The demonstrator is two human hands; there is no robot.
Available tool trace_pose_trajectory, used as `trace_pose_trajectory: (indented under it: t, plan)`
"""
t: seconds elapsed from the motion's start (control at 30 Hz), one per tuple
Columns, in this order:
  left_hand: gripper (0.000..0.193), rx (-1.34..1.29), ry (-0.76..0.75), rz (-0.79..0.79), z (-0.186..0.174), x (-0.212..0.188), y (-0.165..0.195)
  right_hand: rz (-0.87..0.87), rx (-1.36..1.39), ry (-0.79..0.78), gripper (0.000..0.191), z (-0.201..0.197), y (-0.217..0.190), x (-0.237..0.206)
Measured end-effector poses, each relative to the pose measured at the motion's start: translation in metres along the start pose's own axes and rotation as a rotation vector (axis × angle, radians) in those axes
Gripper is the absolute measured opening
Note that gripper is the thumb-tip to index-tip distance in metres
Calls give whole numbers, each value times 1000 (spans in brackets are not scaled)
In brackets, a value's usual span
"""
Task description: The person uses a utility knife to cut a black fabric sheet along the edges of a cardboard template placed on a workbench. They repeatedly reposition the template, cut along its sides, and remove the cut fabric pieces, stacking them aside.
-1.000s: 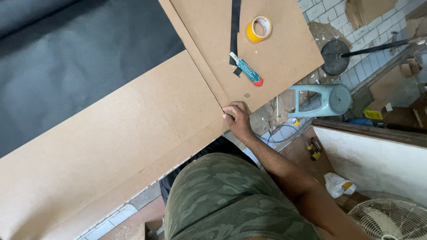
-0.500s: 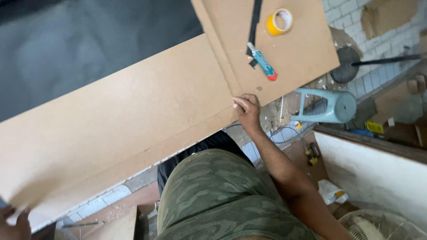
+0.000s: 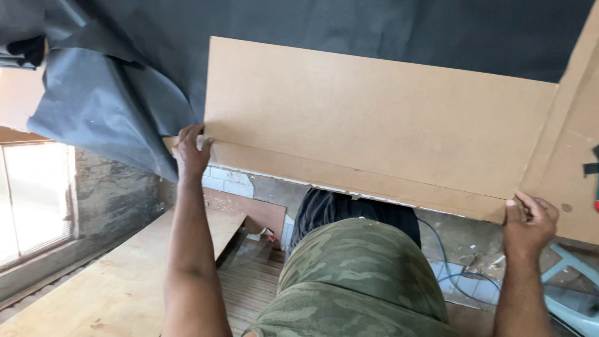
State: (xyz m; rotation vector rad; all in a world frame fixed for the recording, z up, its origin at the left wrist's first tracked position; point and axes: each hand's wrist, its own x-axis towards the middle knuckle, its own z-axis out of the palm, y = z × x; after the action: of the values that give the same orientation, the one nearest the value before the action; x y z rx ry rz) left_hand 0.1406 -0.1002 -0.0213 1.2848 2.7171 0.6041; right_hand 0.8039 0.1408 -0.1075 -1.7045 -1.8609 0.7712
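A long brown fibreboard panel (image 3: 374, 118) lies across the middle of the head view, over a second strip of board (image 3: 349, 175) beneath it. My left hand (image 3: 190, 150) grips the panel's near left corner. My right hand (image 3: 529, 221) holds the near right corner, where the panel meets another brown board (image 3: 577, 162) at the right edge. My camouflage shirt (image 3: 355, 281) fills the bottom centre.
A dark grey sheet (image 3: 112, 93) covers the surface behind the panel and hangs down at the left. A light plywood board (image 3: 118, 287) lies at the lower left by a bright window (image 3: 34, 200). A pale blue plastic stool (image 3: 571, 293) and cables are on the floor at the right.
The view has swung left. My left hand has come into view and taken the panel's left corner. My right hand stays on the right corner; the tape roll and cutter have left the frame.
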Motion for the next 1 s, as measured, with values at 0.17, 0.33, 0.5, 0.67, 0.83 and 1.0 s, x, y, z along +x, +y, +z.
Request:
trace_pose_trajectory:
  t: [0.17, 0.33, 0.5, 0.67, 0.83, 1.0]
  plan:
    - [41, -27, 7, -21, 3, -3, -13, 31, 21, -14, 27, 4, 2, -5]
    - [40, -28, 22, -15, 5, -5, -27, 36, 34, -22, 28, 1, -1, -8]
    - [38, -26, 19, -60, 10, -6, -37, 29, 33, -12, 26, 3, -2, -12]
    - [38, -26, 28, -63, 13, -6, -38, 41, -30, -21, 28, 1, 1, -12]
    - [37, -58, 37, -63, 14, -7, -37, 1, -24, -14, 30, 0, 4, -10]
    - [35, -80, 34, -55, 14, -9, -36, 19, 14, -13, 29, -1, 4, -8]
